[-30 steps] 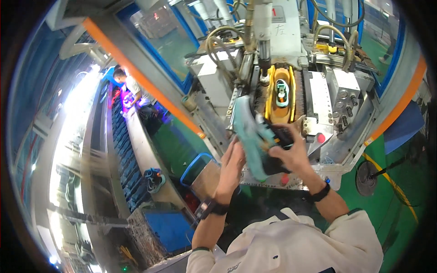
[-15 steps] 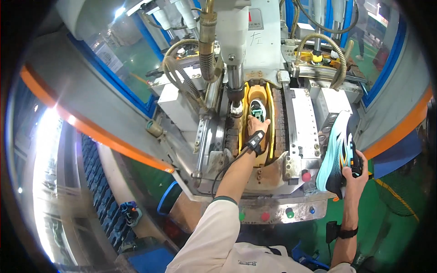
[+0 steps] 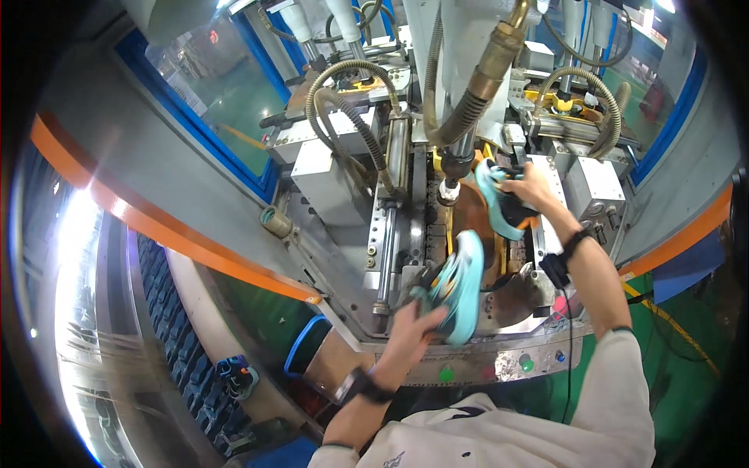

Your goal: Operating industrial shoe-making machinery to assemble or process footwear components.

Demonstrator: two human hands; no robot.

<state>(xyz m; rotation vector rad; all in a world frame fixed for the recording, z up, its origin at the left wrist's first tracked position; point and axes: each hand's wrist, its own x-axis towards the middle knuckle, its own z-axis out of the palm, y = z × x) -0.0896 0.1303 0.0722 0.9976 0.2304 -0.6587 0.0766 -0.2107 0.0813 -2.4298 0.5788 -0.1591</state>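
Turquoise covers the sole sides of both shoes, one in each hand, over the front of the machine. The left hand has its thumb and fingers clamped on the near shoe, which is over the machine's front edge; the right hand has its fingers closed on the far shoe, above the brown bed, though whether it touches that bed I cannot tell. To handle the pair well, I would judge, grip each firmly by its dark upper, leave the pale soles unrubbed, and allow a clear gap between the shoes and the white-tipped rod just beside the far one. The black cord hanging from the right wrist is also best held clear of the metal. As for direction, the near shoe's long axis runs away from the body, nearly straight, its sole side facing right; the far shoe's slants from upper left down to lower right. Which end is the toe I cannot tell surely for either.
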